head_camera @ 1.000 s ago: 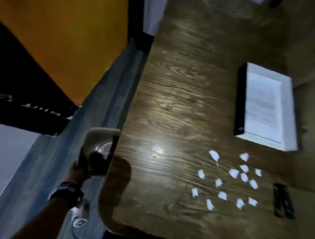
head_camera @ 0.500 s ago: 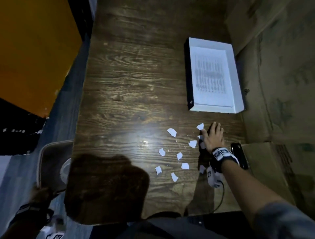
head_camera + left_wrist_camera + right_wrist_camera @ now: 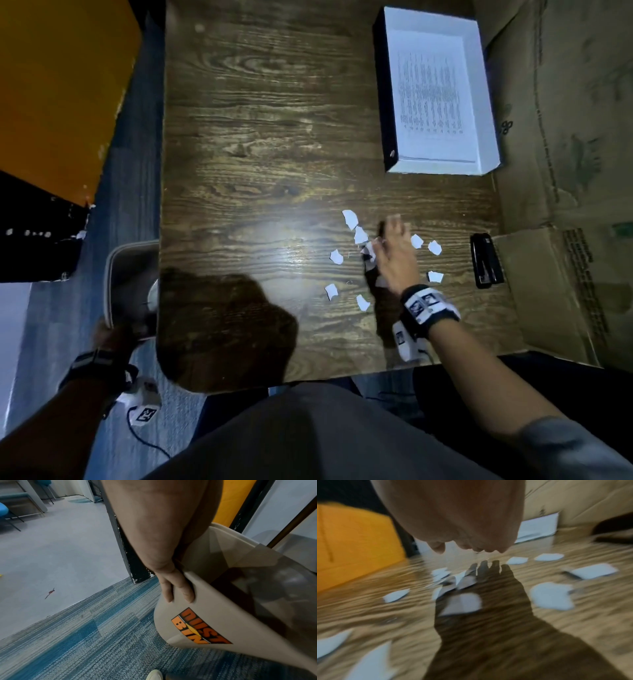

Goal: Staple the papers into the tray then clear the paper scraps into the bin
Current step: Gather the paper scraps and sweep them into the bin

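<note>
Several white paper scraps (image 3: 336,257) lie scattered on the wooden table (image 3: 260,137), near its front right. My right hand (image 3: 394,250) is flat among them with straight fingers, low over the table; a few scraps are bunched at its left side. The right wrist view is blurred and shows the right hand (image 3: 471,547) just above the scraps (image 3: 551,596). My left hand (image 3: 113,335) grips the rim of the beige bin (image 3: 130,274) beside the table's left edge. Its fingers (image 3: 176,592) curl over the bin (image 3: 223,608) wall. The white tray (image 3: 438,168) holds printed papers (image 3: 431,92).
A black stapler (image 3: 485,260) lies to the right of the scraps, at the table's right edge. Cardboard (image 3: 565,137) stands along the right side of the table. An orange panel (image 3: 61,85) is at the left. Blue carpet (image 3: 102,635) lies under the bin.
My right hand has slid left through the scraps, bunching a few together. My left hand keeps its hold of the bin at the table's left edge.
</note>
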Demonstrator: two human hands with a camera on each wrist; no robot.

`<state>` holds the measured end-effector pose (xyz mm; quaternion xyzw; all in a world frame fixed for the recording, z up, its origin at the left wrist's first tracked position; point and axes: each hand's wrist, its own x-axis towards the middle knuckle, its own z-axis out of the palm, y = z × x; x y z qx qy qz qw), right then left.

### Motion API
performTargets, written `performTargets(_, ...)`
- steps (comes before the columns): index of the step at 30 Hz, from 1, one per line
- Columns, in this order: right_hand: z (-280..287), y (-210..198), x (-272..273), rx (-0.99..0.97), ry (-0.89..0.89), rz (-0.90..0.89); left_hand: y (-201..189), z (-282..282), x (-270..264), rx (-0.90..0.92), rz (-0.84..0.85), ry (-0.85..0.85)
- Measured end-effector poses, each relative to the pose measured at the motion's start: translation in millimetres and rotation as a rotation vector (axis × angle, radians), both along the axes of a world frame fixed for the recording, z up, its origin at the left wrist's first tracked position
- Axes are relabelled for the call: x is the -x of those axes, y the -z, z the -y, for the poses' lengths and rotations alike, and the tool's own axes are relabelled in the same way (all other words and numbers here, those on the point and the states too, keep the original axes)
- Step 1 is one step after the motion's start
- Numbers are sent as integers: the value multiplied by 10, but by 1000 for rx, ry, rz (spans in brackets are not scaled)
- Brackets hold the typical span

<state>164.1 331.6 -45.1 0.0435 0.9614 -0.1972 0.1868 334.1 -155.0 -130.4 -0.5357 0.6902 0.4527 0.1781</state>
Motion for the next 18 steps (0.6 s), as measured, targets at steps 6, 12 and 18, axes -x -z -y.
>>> performTargets(6,-772,140,125,-226,427,181,-109,22,78,20,-50,-42)
performTargets(12,230,181,-85,-147,161,150,-61,97,86,69,-15,63)
performTargets(18,206,34,-443,28,1,32,-13,99,42,82,-21,54)
